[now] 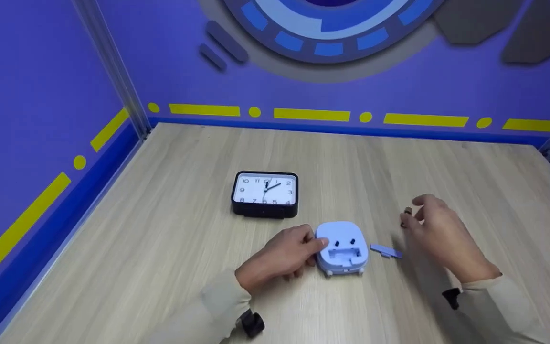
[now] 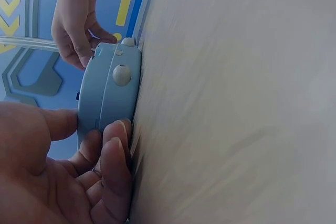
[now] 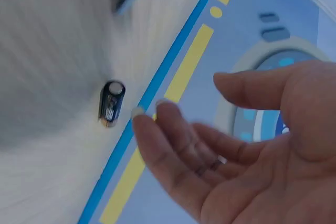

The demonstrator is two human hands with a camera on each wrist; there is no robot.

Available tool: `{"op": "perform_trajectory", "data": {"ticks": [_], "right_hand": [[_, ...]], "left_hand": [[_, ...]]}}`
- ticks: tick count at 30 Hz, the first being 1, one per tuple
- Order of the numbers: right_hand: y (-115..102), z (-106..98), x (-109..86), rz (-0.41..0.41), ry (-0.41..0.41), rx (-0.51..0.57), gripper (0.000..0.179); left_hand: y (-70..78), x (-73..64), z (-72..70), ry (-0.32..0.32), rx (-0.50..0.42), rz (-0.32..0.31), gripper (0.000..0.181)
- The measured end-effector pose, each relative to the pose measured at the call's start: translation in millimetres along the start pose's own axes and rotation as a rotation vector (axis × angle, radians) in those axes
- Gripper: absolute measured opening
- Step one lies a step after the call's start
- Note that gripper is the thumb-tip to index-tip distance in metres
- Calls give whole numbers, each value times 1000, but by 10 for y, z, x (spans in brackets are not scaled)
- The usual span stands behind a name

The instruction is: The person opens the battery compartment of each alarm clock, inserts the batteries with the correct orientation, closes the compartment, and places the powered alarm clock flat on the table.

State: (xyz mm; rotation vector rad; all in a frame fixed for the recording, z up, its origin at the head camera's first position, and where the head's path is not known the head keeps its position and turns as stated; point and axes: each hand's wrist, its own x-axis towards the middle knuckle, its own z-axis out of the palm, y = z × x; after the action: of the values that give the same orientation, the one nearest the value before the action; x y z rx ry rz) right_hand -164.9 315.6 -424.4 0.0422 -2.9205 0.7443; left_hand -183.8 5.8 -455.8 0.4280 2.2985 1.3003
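Note:
My left hand [image 1: 287, 251] grips the left side of a small light-blue alarm clock [image 1: 342, 230], thumb on top and fingers curled at its edge [image 2: 107, 85]. The clock lies back side up, showing two black knobs and an uncovered battery compartment; two round feet face me. To its right lies a light-blue battery cover [image 1: 386, 251], apart from it. A dark battery with a copper-coloured end [image 3: 111, 104] lies on the table beside my right hand [image 1: 435, 229]. In the right wrist view, that hand's thumb and fingers are spread, with a gap between them and the battery.
A black rectangular clock [image 1: 265, 191] with a white dial lies face up behind the light-blue one. The wooden table [image 1: 170, 191] meets blue-purple panels [image 1: 170, 71] at the back and left, with metal posts [image 1: 112, 67] at the corners.

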Motion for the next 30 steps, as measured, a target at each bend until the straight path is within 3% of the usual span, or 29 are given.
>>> {"op": "perform_trajectory", "data": {"ticks": [5, 10, 18, 30], "right_hand": [[214, -29, 69, 123, -107, 32, 64], [302, 30, 166, 160, -185, 32, 69], [269, 123, 270, 130, -219, 15, 38], [180, 74, 187, 82, -150, 124, 26]], "left_hand": [[0, 2, 14, -5, 2, -1, 33], [-4, 7, 13, -5, -3, -1, 34], [-7, 7, 6, 5, -5, 5, 34], [6, -4, 17, 16, -1, 9, 34]]}}
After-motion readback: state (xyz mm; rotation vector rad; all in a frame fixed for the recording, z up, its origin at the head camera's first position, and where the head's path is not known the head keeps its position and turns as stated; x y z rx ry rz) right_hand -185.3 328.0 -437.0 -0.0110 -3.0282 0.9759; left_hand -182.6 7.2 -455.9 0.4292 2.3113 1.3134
